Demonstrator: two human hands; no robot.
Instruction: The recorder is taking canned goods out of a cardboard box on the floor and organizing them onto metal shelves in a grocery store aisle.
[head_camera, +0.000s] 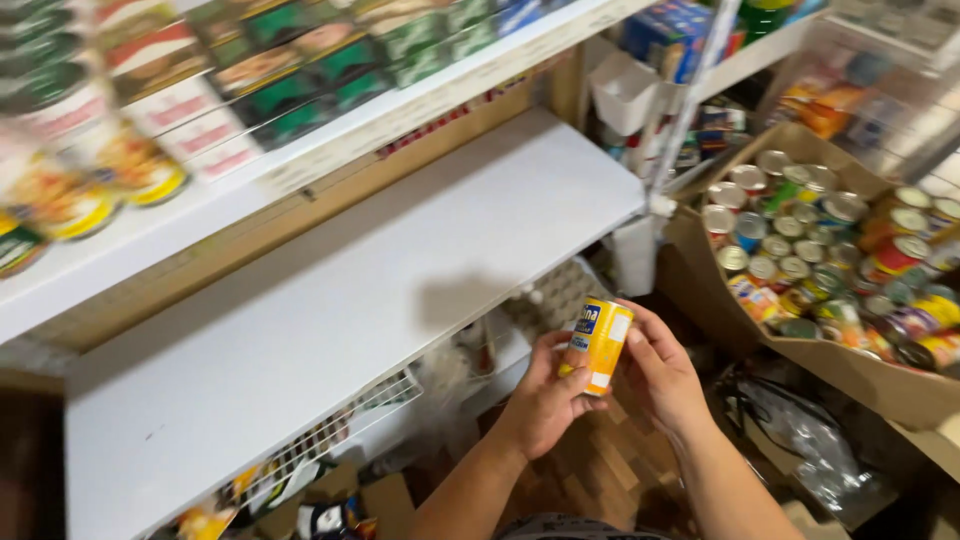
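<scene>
- White shelf (330, 300) – wide bare board running diag. across the view; landmark for the rest.
- Upper shelf (300, 150) – above the white shelf, packed w/ blurred boxes and cans (150, 170), labels mostly red, green & yellow.
- Cardboard box (850, 370) – right of the white shelf, tilted toward the camera, full of mixed cans (800, 250) w/ silver tops showing.
- Wire rack (340, 425) – just below the white shelf's front edge, partly hidden.
- Wood floor (610, 465) – below the white shelf, between the two forearms.
- Left hand (545, 395) – below & in front of the white shelf's right end; fingers wrapped round the can's lower left side, thumb on its front.
- Right hand (660, 365) – just right of the left hand; fingers pressed on the can's right side, grasping it.
- Yellow can (598, 345) – small, yellow w/ blue patch & white label panel; held between both hands, tilted slightly, in the air just off the white shelf's right front corner, not touching the shelf.
</scene>
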